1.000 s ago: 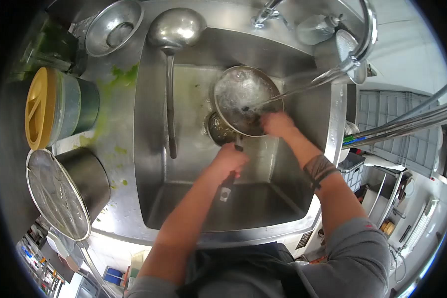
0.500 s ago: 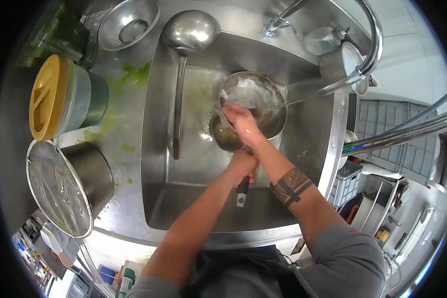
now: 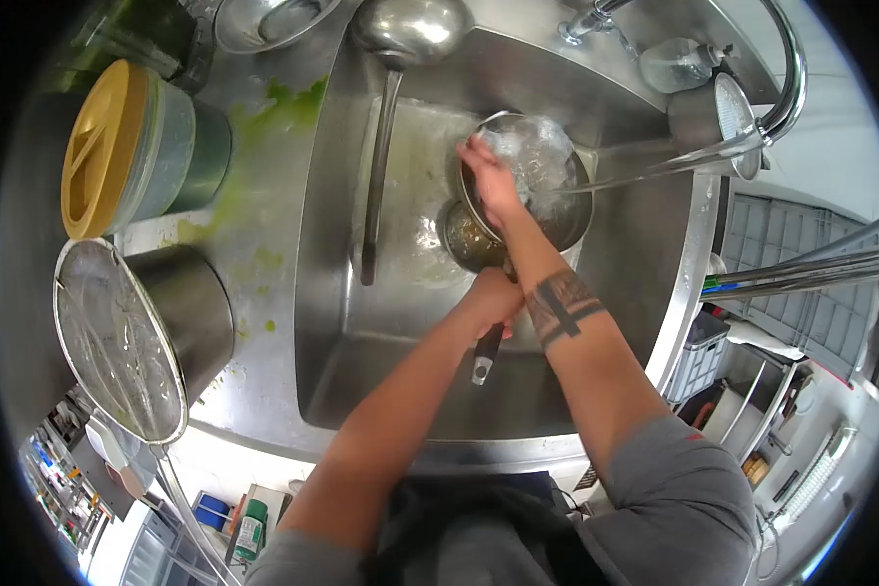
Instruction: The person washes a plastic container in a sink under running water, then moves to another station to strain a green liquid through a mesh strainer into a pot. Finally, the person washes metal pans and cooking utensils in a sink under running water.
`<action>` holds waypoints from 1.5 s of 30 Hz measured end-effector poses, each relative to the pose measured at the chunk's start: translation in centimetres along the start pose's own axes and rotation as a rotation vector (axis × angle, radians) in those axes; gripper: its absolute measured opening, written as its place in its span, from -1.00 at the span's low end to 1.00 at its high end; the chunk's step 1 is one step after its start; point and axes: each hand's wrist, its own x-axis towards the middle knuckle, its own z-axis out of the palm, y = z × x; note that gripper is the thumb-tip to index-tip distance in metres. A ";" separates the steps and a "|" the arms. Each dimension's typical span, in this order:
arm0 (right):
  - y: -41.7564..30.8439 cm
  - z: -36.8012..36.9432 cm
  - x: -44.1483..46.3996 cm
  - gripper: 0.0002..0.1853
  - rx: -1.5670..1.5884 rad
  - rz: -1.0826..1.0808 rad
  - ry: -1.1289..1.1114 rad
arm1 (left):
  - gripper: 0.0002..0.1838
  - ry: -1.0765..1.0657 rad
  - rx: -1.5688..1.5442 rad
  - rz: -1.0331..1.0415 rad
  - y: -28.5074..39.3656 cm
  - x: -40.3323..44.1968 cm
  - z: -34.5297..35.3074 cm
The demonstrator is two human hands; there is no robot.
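A round metal pan (image 3: 568, 230) is held over the sink basin, with water from the faucet (image 3: 786, 107) streaming into it. My left hand (image 3: 493, 298) is wrapped round its dark handle (image 3: 490, 344). At the pan's left inner edge is my right hand (image 3: 488, 176), its fingers stretched out and partly apart, touching the rim area. Foamy, splashing water hides the pan's bottom. Below and left of the pan lies the round drain (image 3: 467, 242), partly covered by the pan.
A large ladle (image 3: 383, 176) lies along the sink's left side. Left on the counter stand a yellow-lidded container (image 3: 103, 146), a large strainer (image 3: 117, 342) and a metal bowl (image 3: 239, 24). A spray bottle (image 3: 676, 64) and a pot (image 3: 698, 112) sit at the back right.
My right hand has moved from the pan's lower right side to its left edge, crossing above my left hand. The view has shifted, and my left hand still grips the handle.
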 end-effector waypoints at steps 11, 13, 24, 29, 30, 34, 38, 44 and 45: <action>-3.1 -16.5 -2.5 -0.66 -2.044 -0.234 -0.617 | -0.86 -0.045 -0.053 -0.023 0.2 -0.5 -0.5; -2.3 -19.5 1.4 -0.75 -2.217 -0.473 -0.286 | -0.84 -0.049 -0.033 -0.023 0.1 -0.3 -0.6; -4.8 -16.5 -4.4 -0.56 -2.127 0.018 -0.423 | -0.79 -0.112 -0.159 0.039 0.6 -0.9 -0.5; -6.8 -13.2 -6.2 -0.44 -1.959 0.489 -0.514 | -0.78 -0.110 -0.189 0.017 0.3 -0.5 -0.4; -7.1 -13.5 -5.2 -0.41 -2.123 0.432 -0.565 | -0.78 -0.120 -0.215 0.011 0.2 -0.4 -0.3; -2.7 -14.8 2.1 -0.34 -2.102 -0.442 -0.071 | -0.77 -0.107 -0.129 0.013 0.8 -0.2 -0.2; 1.9 -9.3 6.2 -0.35 -1.645 -0.319 -0.281 | -0.78 -0.126 -0.067 -0.039 0.7 0.2 -0.1; -3.2 -5.7 -4.8 -0.26 -0.936 0.105 -0.558 | -0.82 -0.083 -0.085 0.006 -0.5 0.5 -1.2; -4.1 -7.3 -6.0 -0.25 -1.102 0.252 -0.644 | -0.82 -0.045 -0.064 0.009 -0.5 0.4 -1.5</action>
